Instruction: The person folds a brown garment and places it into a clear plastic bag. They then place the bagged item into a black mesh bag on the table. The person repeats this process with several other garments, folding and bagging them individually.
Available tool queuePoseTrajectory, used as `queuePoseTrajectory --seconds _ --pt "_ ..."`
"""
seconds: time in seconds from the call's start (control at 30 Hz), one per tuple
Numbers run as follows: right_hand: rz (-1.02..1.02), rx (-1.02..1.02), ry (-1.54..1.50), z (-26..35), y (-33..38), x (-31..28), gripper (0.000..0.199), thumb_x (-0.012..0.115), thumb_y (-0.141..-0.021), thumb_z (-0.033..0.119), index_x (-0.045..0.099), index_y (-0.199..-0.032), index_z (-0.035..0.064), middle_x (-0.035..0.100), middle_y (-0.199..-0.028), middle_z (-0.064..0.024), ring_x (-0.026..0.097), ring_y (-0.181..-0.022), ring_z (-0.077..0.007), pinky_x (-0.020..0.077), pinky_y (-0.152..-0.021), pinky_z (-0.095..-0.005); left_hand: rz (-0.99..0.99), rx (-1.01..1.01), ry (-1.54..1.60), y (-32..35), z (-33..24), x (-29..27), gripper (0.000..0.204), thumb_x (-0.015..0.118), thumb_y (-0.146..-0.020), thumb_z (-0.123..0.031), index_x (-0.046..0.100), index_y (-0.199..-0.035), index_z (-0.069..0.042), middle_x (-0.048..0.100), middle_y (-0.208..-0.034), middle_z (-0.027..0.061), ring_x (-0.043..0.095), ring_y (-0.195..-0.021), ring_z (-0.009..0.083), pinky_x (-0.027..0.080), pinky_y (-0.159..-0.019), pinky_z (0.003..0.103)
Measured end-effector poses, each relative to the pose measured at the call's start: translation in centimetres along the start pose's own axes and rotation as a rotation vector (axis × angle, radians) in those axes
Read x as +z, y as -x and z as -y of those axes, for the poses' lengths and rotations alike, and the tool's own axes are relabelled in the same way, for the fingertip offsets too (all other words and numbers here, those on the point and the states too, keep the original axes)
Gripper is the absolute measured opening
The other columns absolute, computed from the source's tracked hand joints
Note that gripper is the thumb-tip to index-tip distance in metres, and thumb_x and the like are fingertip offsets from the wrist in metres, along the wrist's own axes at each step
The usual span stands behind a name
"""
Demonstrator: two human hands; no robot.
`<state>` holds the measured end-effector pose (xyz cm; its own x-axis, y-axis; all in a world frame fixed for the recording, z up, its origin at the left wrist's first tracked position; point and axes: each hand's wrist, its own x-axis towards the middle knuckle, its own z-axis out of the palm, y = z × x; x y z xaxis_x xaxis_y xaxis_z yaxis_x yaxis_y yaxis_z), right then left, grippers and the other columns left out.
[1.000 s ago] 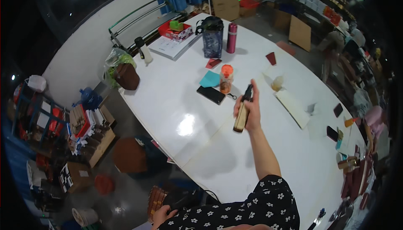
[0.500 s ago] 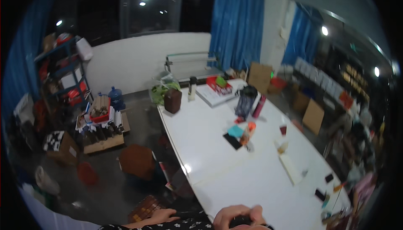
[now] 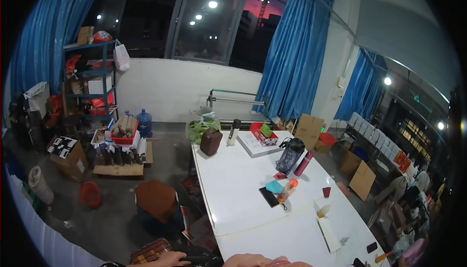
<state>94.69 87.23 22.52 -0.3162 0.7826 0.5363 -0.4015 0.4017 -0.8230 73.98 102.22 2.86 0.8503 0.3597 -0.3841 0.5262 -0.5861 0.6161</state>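
Note:
My left hand (image 3: 170, 258) is low in the picture, beside a brown woven item (image 3: 152, 251) and against something black (image 3: 202, 256) left of the table edge. Its fingers are partly hidden, so its grip is unclear. My right hand (image 3: 255, 260) shows only as its upper part at the bottom edge, over the near end of the white table (image 3: 272, 228); its fingers are cut off. Farther up the table lie a black phone (image 3: 268, 197), a turquoise piece (image 3: 274, 186) and an orange-capped bottle (image 3: 288, 190).
Across the table stand a brown case (image 3: 210, 142), a dark backpack-like bag (image 3: 290, 156), a pink bottle (image 3: 304, 163) and a red box (image 3: 263, 134). On the floor to the left are a brown stool (image 3: 156, 200), a red bucket (image 3: 90, 195) and a cardboard box (image 3: 69, 158).
The view has tilted up, so the room sits lower in the picture and both hands have slipped toward the bottom edge. The right hand, curled before, is now mostly cut off.

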Motion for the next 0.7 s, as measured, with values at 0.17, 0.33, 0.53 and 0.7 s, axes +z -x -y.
queuePoseTrajectory --seconds 0.17,0.33,0.53,0.7 --pt "0.05 -0.088 -0.02 -0.8 -1.1 -0.1 0.058 0.053 -0.091 0.049 0.053 -0.122 0.0007 0.062 -0.106 -0.0152 0.064 -0.096 -0.0242 0.048 -0.09 -0.0353 -0.098 0.055 -0.034 -1.5 4.1 2.3 0.045 0.06 -0.089 -0.053 0.064 -0.093 -0.009 0.067 -0.088 0.0181 0.065 -0.091 0.0377 0.048 -0.074 0.045" --pt "0.083 -0.179 -0.049 -0.9 -2.5 -0.3 0.053 0.057 -0.093 0.041 0.049 -0.127 0.0014 0.06 -0.109 -0.0149 0.063 -0.098 -0.0236 0.0474 -0.091 -0.0347 -0.164 0.016 0.054 -2.4 2.7 1.8 0.042 0.061 -0.088 -0.05 0.065 -0.092 -0.008 0.067 -0.088 0.0183 0.065 -0.089 0.0378 0.048 -0.073 0.045" --pt "0.192 -0.29 -0.143 -2.2 -5.7 0.7 0.052 0.062 -0.095 0.031 0.043 -0.134 0.0022 0.058 -0.112 -0.0146 0.061 -0.099 -0.0228 0.0466 -0.093 -0.0339 -0.182 -0.093 0.05 -1.1 3.0 1.3 0.039 0.062 -0.088 -0.046 0.065 -0.095 -0.008 0.067 -0.09 0.0187 0.065 -0.09 0.0379 0.048 -0.075 0.046" --pt "0.222 -0.15 -0.132 -0.4 -6.6 2.8 0.055 0.059 -0.088 0.051 0.053 -0.108 -0.0001 0.064 -0.102 -0.0136 0.062 -0.09 -0.0245 0.0479 -0.083 -0.0349 -0.158 -0.114 0.031 -1.3 2.5 2.0 0.038 0.063 -0.088 -0.044 0.066 -0.097 -0.007 0.068 -0.092 0.019 0.065 -0.091 0.0379 0.048 -0.076 0.046"
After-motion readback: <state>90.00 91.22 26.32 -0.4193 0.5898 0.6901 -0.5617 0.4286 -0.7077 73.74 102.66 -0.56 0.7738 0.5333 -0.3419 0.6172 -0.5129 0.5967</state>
